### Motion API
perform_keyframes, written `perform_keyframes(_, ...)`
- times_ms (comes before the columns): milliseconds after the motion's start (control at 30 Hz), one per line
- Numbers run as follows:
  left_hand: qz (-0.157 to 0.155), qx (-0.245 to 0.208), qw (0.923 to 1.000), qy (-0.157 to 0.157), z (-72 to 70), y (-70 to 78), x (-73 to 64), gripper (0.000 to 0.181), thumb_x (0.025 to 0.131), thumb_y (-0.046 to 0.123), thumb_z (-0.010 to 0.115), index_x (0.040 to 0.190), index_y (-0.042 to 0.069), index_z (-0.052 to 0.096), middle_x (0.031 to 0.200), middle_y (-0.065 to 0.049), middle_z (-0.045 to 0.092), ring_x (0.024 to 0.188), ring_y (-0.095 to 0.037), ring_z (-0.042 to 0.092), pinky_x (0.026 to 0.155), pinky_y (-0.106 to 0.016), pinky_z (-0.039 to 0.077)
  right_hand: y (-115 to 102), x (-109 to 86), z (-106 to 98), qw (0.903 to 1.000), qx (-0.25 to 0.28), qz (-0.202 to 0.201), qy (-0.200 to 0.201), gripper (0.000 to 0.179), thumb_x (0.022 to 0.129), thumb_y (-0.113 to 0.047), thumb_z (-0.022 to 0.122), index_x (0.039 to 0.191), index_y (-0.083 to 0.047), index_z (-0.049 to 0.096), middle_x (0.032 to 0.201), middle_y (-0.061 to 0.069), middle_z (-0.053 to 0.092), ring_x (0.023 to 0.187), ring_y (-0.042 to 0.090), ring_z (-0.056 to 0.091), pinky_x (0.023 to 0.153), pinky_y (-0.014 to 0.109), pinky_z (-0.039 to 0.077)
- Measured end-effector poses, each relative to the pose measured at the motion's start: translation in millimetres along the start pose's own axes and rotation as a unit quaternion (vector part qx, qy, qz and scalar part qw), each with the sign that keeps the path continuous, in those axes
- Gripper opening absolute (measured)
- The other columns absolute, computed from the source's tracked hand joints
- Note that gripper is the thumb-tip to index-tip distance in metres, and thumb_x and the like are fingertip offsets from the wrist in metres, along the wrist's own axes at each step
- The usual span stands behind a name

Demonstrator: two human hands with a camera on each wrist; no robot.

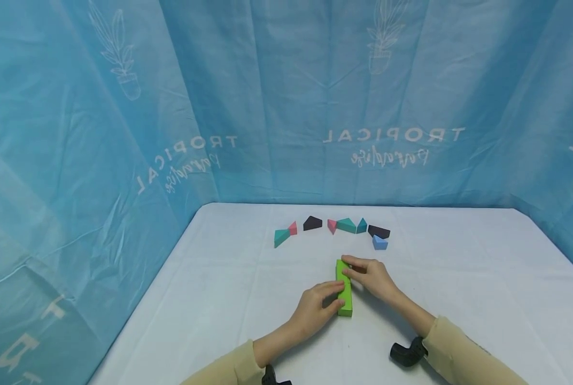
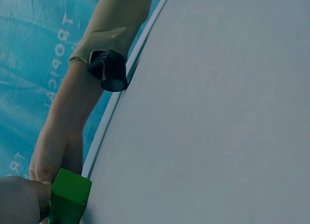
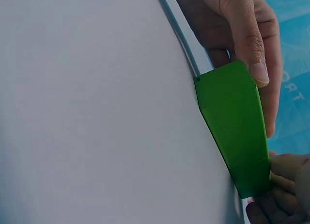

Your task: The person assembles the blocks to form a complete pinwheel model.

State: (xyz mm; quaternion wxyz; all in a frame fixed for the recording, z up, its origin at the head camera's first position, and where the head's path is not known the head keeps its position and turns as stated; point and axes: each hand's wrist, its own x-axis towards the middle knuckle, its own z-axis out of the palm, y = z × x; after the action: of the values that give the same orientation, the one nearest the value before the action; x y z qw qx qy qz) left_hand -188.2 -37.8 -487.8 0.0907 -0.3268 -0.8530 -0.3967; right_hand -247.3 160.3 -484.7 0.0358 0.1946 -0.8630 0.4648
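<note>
A long lime-green block [image 1: 344, 299] lies on the white table, its length running away from me. My left hand [image 1: 315, 307] holds its near part, with the thumb and fingers at the left side and over the top edge. At the far end my right hand [image 1: 375, 278] grips it between thumb and fingers from the right. In the right wrist view faint seams cross the green block [image 3: 230, 127], and the left thumb [image 3: 252, 49] presses its edge. The left wrist view shows only one end of the block [image 2: 71, 185]; some fingertips are hidden behind it.
Across the back of the white table [image 1: 195, 267] lies a loose arc of small pieces: teal [image 1: 281, 237], pink [image 1: 293, 228], black [image 1: 312, 223] and a blue one [image 1: 380, 243]. A blue printed curtain [image 1: 291, 107] encloses the table. Dark wrist cameras [image 1: 408, 353] sit at both sleeves.
</note>
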Motion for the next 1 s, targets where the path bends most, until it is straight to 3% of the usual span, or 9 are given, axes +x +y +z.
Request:
perform_keyframes(467, 0.037, 0.014, 0.9991, 0.018, -2.1, 3.2, -1.7, 0.033, 0.093, 0.019, 0.062, 0.120, -0.001, 0.062, 0.126, -0.008, 0.059, 0.119, -0.017, 0.053, 0.097, -0.029, 0.043, 0, 1.9, -4, 0.9997, -0.019, -0.014, -0.010, 0.040, 0.087, -0.022, 0.069, 0.122, -0.003, 0.064, 0.124, 0.010, 0.060, 0.115, 0.030, 0.055, 0.093, 0.044, 0.046)
perform_keyframes(700, 0.038, 0.014, 0.9992, 0.006, -5.4, 1.2, 0.9, 0.035, 0.092, 0.019, 0.064, 0.120, -0.001, 0.062, 0.126, -0.008, 0.060, 0.119, -0.016, 0.053, 0.098, -0.028, 0.042, -3, 2.9, -6, 0.9994, -0.033, -0.004, -0.013, 0.042, 0.088, -0.026, 0.069, 0.123, -0.005, 0.063, 0.123, 0.010, 0.061, 0.114, 0.030, 0.056, 0.092, 0.044, 0.047)
perform_keyframes(833, 0.040, 0.009, 0.9991, 0.010, -12.0, -1.5, 5.5, 0.038, 0.090, 0.020, 0.066, 0.121, -0.001, 0.061, 0.125, -0.009, 0.060, 0.118, -0.017, 0.053, 0.098, -0.029, 0.043, -9, 1.5, -15, 0.9996, 0.005, 0.028, -0.006, 0.048, 0.089, -0.032, 0.066, 0.128, -0.005, 0.059, 0.125, 0.013, 0.060, 0.113, 0.031, 0.057, 0.090, 0.045, 0.048)
perform_keyframes(1000, 0.035, -0.011, 0.9991, 0.022, -16.1, -7.1, 15.8, 0.041, 0.090, 0.021, 0.067, 0.123, -0.001, 0.060, 0.126, -0.009, 0.059, 0.119, -0.018, 0.052, 0.099, -0.031, 0.042, -10, 8.6, -42, 0.9935, 0.075, 0.076, 0.039, 0.054, 0.090, -0.039, 0.064, 0.133, -0.007, 0.055, 0.130, 0.013, 0.056, 0.117, 0.030, 0.053, 0.094, 0.048, 0.045)
